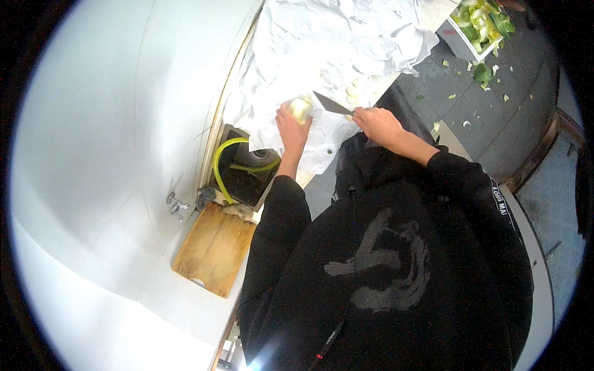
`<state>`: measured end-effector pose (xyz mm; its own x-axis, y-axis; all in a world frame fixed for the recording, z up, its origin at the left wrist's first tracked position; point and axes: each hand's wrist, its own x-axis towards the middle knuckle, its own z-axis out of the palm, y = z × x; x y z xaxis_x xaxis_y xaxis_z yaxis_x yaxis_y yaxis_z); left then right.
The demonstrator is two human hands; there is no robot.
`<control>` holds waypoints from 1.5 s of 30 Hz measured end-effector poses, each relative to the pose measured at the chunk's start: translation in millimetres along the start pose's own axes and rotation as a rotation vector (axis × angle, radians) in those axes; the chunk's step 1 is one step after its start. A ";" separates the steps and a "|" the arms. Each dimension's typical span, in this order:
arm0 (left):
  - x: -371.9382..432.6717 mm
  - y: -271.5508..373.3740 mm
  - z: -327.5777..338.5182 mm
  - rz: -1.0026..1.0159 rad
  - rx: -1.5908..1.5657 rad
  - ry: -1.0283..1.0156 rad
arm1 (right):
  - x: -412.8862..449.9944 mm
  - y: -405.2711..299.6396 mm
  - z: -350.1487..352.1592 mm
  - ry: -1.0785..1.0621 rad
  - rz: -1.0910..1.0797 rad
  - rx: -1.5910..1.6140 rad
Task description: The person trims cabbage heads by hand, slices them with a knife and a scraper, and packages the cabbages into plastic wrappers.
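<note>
My left hand point(293, 130) is closed around a pale yellow-green vegetable point(300, 110), its kind not clear, over crumpled white paper point(325, 55) on the counter. My right hand point(380, 126) grips the handle of a knife with a broad dark blade point(330, 105). The blade points toward the vegetable and is apart from it. Just beyond the knife, several pale pieces point(354, 91) lie on the paper, washed out by glare. A small green scrap point(330, 151) rests near the paper's lower edge.
A dark sink point(243, 185) with a yellow-green hose point(218, 162) lies left of the paper. A wooden board point(216, 248) and a wall tap point(177, 204) are nearer. At upper right, a white box point(459, 44) holds leaves point(482, 23); leaf scraps litter the tiled floor point(445, 88).
</note>
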<state>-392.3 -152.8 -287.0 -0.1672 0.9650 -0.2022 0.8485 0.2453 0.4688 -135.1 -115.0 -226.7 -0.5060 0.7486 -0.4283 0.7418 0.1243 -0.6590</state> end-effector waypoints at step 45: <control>-13.5 -30.2 5.7 0.131 0.008 -0.148 | 23.1 -80.8 10.1 -0.075 -0.157 -0.246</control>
<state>-412.8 -173.7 -303.4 0.0201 0.9643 -0.2640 0.8625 0.1168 0.4925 -211.2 -114.3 -189.5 -0.6474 0.6587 -0.3834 0.7315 0.3959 -0.5551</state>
